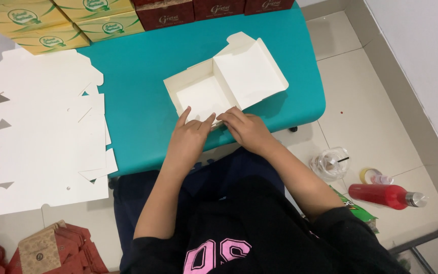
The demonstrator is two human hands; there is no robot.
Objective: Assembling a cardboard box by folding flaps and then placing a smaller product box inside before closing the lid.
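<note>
- White cardboard box (214,91) sits open near the desk's front edge, lid flap folded back toward the right; both hands press on its front wall
- Left hand (188,137) lies flat, fingers (183,117) stretched over the wall's rim, grasping nothing
- Right hand (247,129) bends its fingertips (225,116) onto the same rim, just beside the left; pressing, not clenched
- Teal desk (138,76) carries the box; flat white box blanks (41,132) overlap its left edge
- Yellow-green boxes (51,23) and dark red boxes (198,10) line the back edge
- Red bottle (384,195) lies on the floor, right
</note>
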